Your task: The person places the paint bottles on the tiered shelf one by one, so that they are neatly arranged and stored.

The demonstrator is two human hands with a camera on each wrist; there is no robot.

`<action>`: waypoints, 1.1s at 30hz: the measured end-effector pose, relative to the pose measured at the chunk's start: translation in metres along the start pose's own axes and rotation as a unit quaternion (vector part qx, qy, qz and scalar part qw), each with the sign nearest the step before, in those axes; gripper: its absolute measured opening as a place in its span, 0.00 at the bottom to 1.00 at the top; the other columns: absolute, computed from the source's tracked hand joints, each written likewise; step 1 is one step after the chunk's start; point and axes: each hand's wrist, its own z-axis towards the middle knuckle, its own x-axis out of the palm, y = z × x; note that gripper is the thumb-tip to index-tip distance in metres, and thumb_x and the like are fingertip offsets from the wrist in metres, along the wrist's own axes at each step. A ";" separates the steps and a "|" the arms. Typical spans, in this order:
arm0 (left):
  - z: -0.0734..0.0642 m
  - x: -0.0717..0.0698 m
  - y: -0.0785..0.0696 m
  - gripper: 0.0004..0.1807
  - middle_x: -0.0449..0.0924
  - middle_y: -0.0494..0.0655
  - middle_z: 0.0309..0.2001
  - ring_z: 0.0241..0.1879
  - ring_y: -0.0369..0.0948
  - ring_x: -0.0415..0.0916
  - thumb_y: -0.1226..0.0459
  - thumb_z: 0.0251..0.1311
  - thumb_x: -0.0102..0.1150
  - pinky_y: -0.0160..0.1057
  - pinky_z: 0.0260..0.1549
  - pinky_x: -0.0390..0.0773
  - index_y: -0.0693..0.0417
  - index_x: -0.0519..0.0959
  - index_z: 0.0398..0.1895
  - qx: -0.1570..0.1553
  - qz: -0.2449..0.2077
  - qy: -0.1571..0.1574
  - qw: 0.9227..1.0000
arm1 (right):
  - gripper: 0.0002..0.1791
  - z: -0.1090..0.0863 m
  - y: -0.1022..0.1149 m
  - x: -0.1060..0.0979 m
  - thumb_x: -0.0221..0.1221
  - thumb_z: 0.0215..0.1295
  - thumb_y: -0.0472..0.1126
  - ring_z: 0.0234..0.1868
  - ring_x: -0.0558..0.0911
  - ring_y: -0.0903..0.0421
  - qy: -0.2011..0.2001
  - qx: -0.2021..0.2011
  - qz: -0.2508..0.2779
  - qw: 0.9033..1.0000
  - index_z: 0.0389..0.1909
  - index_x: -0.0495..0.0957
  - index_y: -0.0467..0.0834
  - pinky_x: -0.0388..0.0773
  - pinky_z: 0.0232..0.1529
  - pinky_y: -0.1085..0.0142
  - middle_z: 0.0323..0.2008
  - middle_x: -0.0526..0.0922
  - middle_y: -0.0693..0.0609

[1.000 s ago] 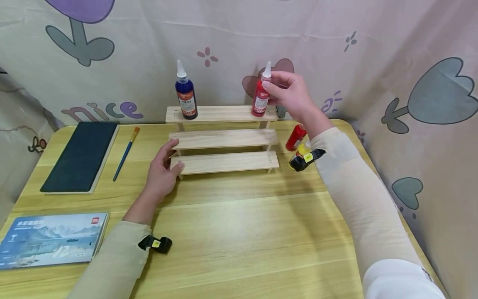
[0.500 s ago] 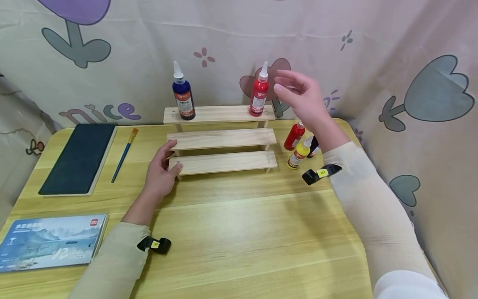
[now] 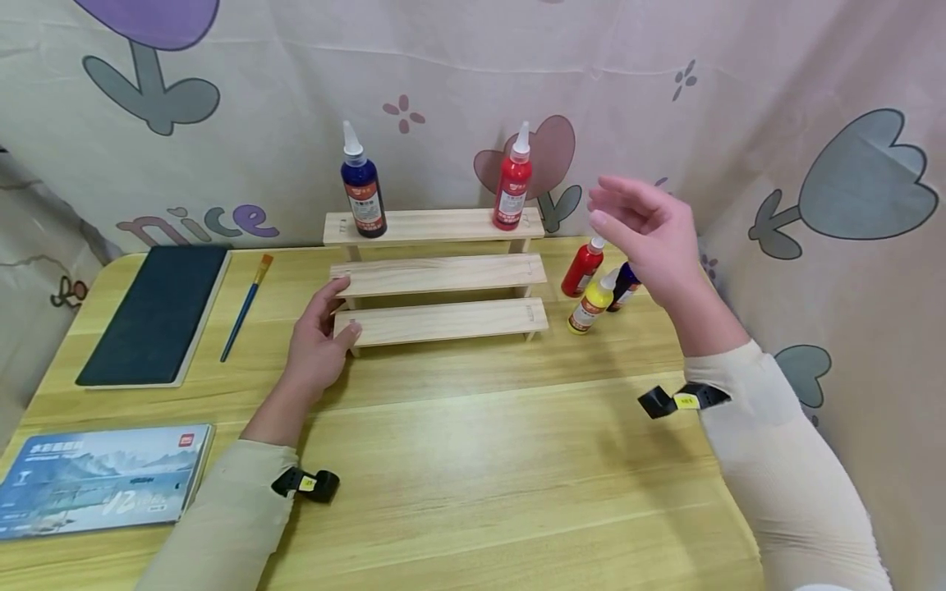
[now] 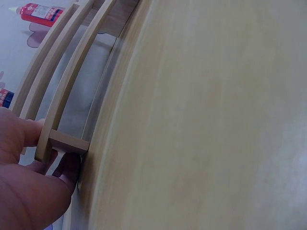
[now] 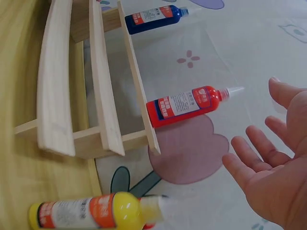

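A three-tier wooden rack (image 3: 443, 273) stands at the back of the table. My left hand (image 3: 319, 345) grips its left end, thumb and fingers round the lower shelf ends, as the left wrist view shows. On the top shelf, a dark blue squeeze bottle (image 3: 365, 195) stands upright at the left and a red squeeze bottle (image 3: 512, 193) at the right. My right hand (image 3: 656, 238) hangs in the air with loose fingers, holding nothing. Below it on the table are another red bottle (image 3: 581, 271), a yellow bottle (image 5: 81, 212) and a dark blue bottle (image 3: 626, 285), partly hidden behind the yellow one.
To the left lie a dark notebook (image 3: 155, 316), a paintbrush (image 3: 247, 305) with a blue handle and a blue pad with a landscape cover (image 3: 103, 480). A printed curtain (image 3: 443, 74) hangs close behind the table (image 3: 473, 476) and along its right side.
My right hand has let go of the red bottle on the top shelf and drawn back right and down, over the bottles on the table. My left hand keeps its grip on the rack.
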 end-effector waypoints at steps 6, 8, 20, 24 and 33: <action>0.000 0.000 0.000 0.39 0.61 0.53 0.72 0.70 0.50 0.59 0.80 0.66 0.52 0.51 0.70 0.54 0.41 0.62 0.76 -0.002 0.001 -0.002 1.000 | 0.22 -0.025 -0.012 -0.014 0.66 0.64 0.32 0.55 0.81 0.53 -0.023 0.010 0.015 1.000 0.59 0.81 0.42 0.76 0.54 0.69 0.54 0.82 0.43; 0.000 0.000 0.001 0.39 0.61 0.53 0.73 0.70 0.50 0.59 0.80 0.66 0.52 0.51 0.70 0.54 0.40 0.62 0.76 -0.003 0.001 -0.002 1.000 | 0.22 -0.033 -0.019 -0.018 0.66 0.64 0.32 0.54 0.81 0.53 -0.029 0.019 0.009 0.999 0.60 0.80 0.42 0.76 0.53 0.70 0.54 0.82 0.42; 0.000 0.000 0.001 0.39 0.60 0.52 0.73 0.70 0.50 0.58 0.80 0.67 0.52 0.51 0.70 0.54 0.40 0.62 0.76 -0.003 0.001 0.000 1.000 | 0.21 -0.067 -0.063 -0.025 0.68 0.61 0.31 0.50 0.83 0.56 -0.073 0.062 0.035 0.995 0.57 0.81 0.35 0.77 0.50 0.72 0.52 0.83 0.41; 0.000 0.000 0.000 0.39 0.60 0.53 0.73 0.70 0.50 0.58 0.80 0.67 0.53 0.52 0.70 0.54 0.40 0.62 0.76 -0.007 -0.003 0.001 1.000 | 0.22 -0.070 -0.075 -0.021 0.69 0.61 0.33 0.49 0.83 0.56 -0.081 0.076 0.025 0.993 0.57 0.80 0.33 0.78 0.49 0.71 0.52 0.83 0.43; 0.000 0.000 0.000 0.40 0.60 0.53 0.73 0.70 0.50 0.58 0.80 0.67 0.53 0.53 0.69 0.55 0.39 0.61 0.76 -0.012 -0.007 0.002 1.000 | 0.21 -0.070 -0.097 -0.011 0.69 0.62 0.38 0.49 0.82 0.55 -0.098 0.125 -0.006 0.987 0.55 0.81 0.38 0.80 0.47 0.70 0.51 0.82 0.47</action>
